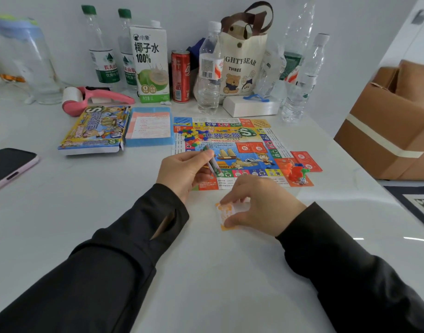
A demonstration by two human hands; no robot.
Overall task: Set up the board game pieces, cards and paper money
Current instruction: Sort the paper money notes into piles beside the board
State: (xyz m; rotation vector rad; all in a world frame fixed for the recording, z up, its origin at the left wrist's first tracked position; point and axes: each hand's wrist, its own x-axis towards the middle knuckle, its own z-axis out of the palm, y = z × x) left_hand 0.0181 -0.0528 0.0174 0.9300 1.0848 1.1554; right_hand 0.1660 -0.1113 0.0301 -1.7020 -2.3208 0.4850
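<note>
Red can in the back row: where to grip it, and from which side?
Take the red can by its top rim, from above, fingers front and back. It stands upright, with the coconut water carton close on the left and a water bottle near on the right, so a side wrap looks cramped.

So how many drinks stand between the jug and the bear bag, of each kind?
Bottles: 3
Carton: 1
Can: 1
Total: 5
</note>
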